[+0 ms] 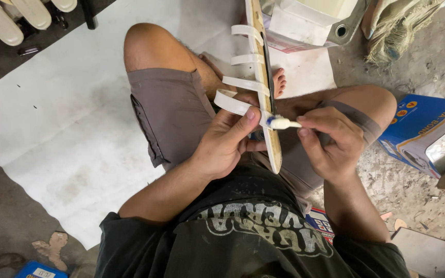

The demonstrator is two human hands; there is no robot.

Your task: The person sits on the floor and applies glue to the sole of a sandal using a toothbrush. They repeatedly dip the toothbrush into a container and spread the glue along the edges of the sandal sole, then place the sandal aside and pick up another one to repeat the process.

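Nearest the camera sits a dark printed T-shirt [243, 242], worn by the seated person. Left of the lap, a white sheet [63, 118] covers the floor, with pale moulded soles [6, 20] at its far corner. Left hand [222, 146] is closed around a tan sandal sole fitted with white straps [263, 77], held on edge over the lap, thumb pressed on the nearest strap. Right hand [330, 141] pinches a small white-tipped brush [283, 123], tip touching the sole edge. A blue carton [418, 128] lies at right. Risk: excess coating could smear onto the straps if the brush strays; a slack left grip could let the sole twist.
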